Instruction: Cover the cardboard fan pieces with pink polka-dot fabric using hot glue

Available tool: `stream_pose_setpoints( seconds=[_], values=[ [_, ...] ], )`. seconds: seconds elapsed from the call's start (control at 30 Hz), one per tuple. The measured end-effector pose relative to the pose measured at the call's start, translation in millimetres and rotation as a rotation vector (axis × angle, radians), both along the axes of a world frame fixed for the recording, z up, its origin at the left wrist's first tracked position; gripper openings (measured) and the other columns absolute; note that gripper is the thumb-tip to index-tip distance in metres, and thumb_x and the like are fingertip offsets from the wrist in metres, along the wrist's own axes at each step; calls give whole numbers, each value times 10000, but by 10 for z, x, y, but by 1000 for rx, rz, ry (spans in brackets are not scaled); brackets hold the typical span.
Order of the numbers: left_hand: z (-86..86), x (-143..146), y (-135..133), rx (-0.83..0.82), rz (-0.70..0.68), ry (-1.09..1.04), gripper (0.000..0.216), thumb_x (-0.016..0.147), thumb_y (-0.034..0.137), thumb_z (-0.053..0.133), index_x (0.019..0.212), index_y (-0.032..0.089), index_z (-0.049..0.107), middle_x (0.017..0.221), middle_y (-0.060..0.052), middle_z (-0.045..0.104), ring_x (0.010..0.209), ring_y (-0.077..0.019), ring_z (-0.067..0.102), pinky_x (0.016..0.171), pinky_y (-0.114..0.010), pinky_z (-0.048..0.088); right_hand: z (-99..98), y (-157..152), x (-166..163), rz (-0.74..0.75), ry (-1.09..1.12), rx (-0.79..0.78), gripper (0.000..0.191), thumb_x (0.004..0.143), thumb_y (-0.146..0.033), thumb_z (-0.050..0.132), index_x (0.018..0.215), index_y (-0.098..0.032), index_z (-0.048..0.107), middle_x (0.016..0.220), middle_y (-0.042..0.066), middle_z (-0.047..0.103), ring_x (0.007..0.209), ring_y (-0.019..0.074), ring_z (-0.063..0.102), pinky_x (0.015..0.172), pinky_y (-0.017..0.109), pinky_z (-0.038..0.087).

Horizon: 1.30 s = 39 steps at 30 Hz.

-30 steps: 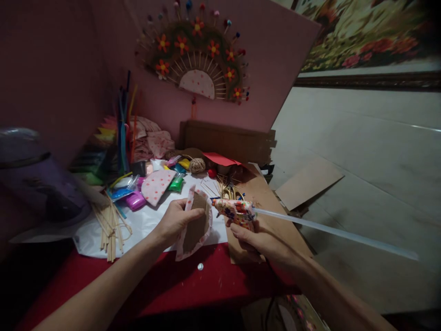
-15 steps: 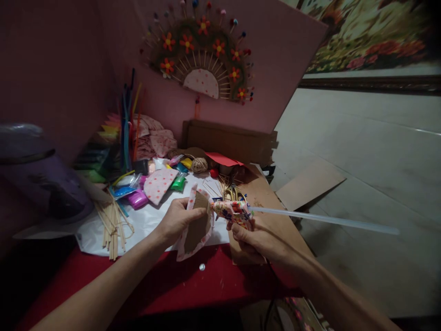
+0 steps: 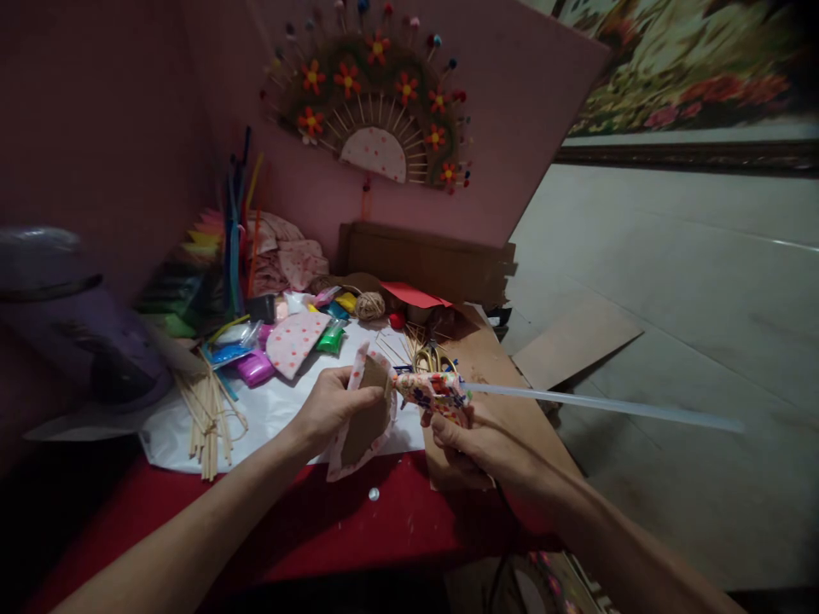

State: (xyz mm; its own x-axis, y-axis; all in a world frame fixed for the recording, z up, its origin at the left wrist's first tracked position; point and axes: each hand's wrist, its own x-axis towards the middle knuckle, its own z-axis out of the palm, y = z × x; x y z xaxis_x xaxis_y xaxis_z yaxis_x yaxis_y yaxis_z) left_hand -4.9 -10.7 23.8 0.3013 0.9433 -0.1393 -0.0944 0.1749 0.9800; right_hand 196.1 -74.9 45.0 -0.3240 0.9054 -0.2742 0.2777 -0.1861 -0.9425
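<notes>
My left hand point(image 3: 338, 408) pinches a cardboard piece point(image 3: 368, 426) edged with pink dotted fabric, holding it tilted above the table. In my right hand point(image 3: 470, 439) is a glue gun point(image 3: 430, 390) with a flowery pattern, and a long clear glue stick point(image 3: 601, 404) juts from its back to the right. The gun's nozzle meets the right edge of the cardboard piece; whether it touches the fabric or the card I cannot tell. Behind my left hand lies a dotted, fabric-covered half-round piece point(image 3: 295, 343). Gold-handled scissors point(image 3: 435, 358) lie just beyond the gun.
Wooden sticks point(image 3: 210, 426) lie at left on a white sheet point(image 3: 269, 426). Several bright clay packets point(image 3: 256, 367) and a twine ball point(image 3: 369, 306) sit farther back. A brown board point(image 3: 512, 375) covers the table's right side. A decorated fan point(image 3: 377, 102) hangs on the wall.
Almost nothing differs. Both hands keep the cardboard piece and the glue gun in nearly the same place, with only a tiny shift.
</notes>
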Motion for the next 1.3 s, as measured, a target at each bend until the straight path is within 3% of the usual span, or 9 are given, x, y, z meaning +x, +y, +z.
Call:
stream_pose_setpoints(
  seconds=[0.37,0.53,0.77,1.03,1.3],
  values=[
    [-9,2,10,-1,18,16,163,560,238,700,673,127,662,554,-10,635,472,-130,534,480,-236,387,-24,-34,64,24,26,-59,522,794,-642,495,553,-189,398,386,-83,344,308,32,270,303,173,175],
    [-11,4,12,7,8,15,180,554,247,702,677,121,664,578,-23,649,488,-140,549,491,-244,400,-11,-4,10,-6,-26,-6,551,753,-684,503,533,-186,419,358,-77,356,290,38,288,293,180,180],
    [23,15,-13,2,17,10,160,550,241,700,650,124,656,551,-11,634,474,-128,531,480,-233,390,67,-23,-50,-5,52,-58,558,680,-721,546,553,-202,384,351,-97,327,295,33,247,296,176,213],
    [16,15,-9,-8,1,-8,184,543,256,711,661,126,655,560,-14,639,473,-136,540,481,-237,388,-7,-11,11,12,10,-47,545,751,-680,510,532,-195,391,365,-81,342,302,39,276,304,183,203],
    [-20,-2,5,-14,-11,11,179,578,257,708,686,127,651,557,-14,644,475,-130,546,472,-229,395,9,-13,-10,5,42,-20,554,724,-688,534,513,-194,398,357,-84,336,296,37,268,303,185,209]
  ],
)
